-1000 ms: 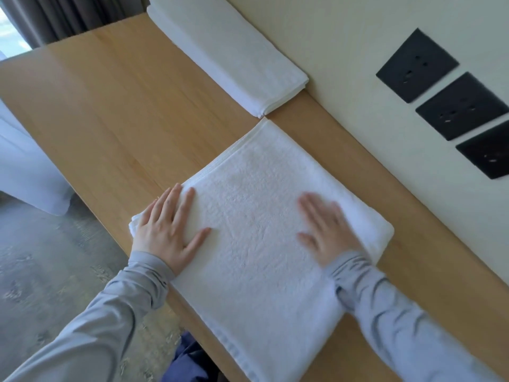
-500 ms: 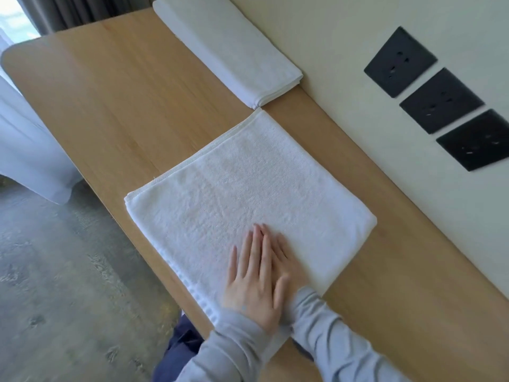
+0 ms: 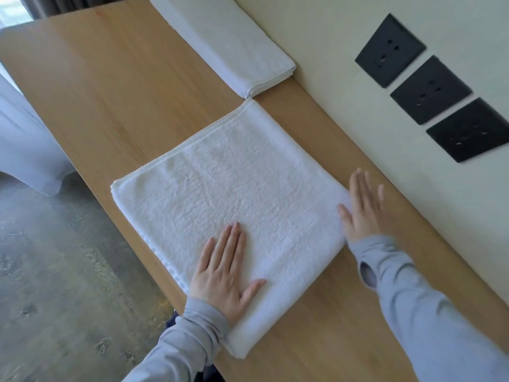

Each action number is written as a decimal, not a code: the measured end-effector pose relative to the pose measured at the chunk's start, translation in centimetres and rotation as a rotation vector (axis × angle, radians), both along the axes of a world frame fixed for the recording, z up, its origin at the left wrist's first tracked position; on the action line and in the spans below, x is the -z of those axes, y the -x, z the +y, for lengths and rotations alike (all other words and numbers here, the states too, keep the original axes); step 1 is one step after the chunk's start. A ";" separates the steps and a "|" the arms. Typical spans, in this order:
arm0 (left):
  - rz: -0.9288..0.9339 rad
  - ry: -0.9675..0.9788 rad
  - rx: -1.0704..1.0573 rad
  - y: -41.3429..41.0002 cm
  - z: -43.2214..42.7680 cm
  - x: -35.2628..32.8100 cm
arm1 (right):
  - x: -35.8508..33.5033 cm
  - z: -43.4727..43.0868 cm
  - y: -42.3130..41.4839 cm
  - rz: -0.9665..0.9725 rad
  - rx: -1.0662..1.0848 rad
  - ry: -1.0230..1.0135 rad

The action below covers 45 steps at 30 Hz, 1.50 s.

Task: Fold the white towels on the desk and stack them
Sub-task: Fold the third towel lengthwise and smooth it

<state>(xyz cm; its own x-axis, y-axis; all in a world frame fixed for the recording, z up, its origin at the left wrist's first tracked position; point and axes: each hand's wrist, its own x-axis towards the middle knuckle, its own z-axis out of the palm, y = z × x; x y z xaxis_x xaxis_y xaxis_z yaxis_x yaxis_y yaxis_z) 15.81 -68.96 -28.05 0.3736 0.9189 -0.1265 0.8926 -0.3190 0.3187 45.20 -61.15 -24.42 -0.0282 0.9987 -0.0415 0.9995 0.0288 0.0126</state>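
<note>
Left hand (image 3: pixel 224 274): flat — fingers straight, pressing the towel (image 3: pixel 234 205)
Right hand (image 3: pixel 362 208): flat at its edge — blurred, gripping nothing

White towel (image 3: pixel 234 199): terry, folded to a rough square, layers showing at its left corner, flat on the counter (image 3: pixel 124 92), set diagonal. Its woven border band runs along the counter's near-left edge. My left hand (image 3: pixel 223 277) lies flat on its near part, my right hand (image 3: pixel 360 208) flat at its right corner. The towel's far corner nearly touches the folded pile (image 3: pixel 228 42): white, long, narrow, layered edges at its near end, against the wall (image 3: pixel 316 37).
</note>
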 end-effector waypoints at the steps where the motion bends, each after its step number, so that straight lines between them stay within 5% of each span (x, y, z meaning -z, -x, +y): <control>1: 0.001 0.000 0.004 0.0 0.1 -0.1 | 0.1 -0.8 2.0 0.069 -0.137 -0.032; 4: 0.002 -0.011 -0.009 -0.2 0.1 -0.6 | 1.9 -3.6 6.0 0.026 -0.527 0.016; 9: -0.070 0.018 0.060 -1.5 -3.4 -0.5 | 2.4 -3.3 5.2 -0.032 -0.519 0.139; 17: -0.138 -0.029 0.072 -0.7 -3.4 -0.6 | 1.1 2.1 -2.8 0.022 -0.029 0.260; 19: -0.305 -0.046 -0.136 -0.1 -2.4 -1.5 | 0.7 4.1 -2.4 0.285 0.175 0.227; 22: -0.521 -0.040 -0.819 1.9 0.9 -3.2 | 0.0 8.0 0.2 0.659 0.377 0.162; 25: -0.713 0.175 -1.393 4.3 4.4 -4.2 | 0.1 11.9 3.3 0.691 0.390 0.246; 27: -0.810 0.314 -1.557 5.3 5.3 -3.9 | 0.2 13.8 4.6 0.647 0.407 0.330; 35: -0.881 0.562 -1.574 4.5 4.3 -2.3 | 0.9 16.1 6.0 0.490 0.474 0.533; 41: -0.908 0.279 -1.290 4.8 5.0 -3.4 | -3.1 12.1 4.9 0.501 0.414 0.329; 45: -0.906 0.228 -0.963 5.4 7.5 -6.4 | -6.5 4.0 2.0 0.521 0.565 0.146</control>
<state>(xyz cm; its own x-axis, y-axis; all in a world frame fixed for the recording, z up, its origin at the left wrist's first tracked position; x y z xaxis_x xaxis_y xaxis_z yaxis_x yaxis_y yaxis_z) 10.40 -61.44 -21.61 -0.3723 0.8534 -0.3647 0.1779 0.4513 0.8745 43.21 -57.18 -17.92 0.4307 0.8530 -0.2948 0.7393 -0.5208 -0.4268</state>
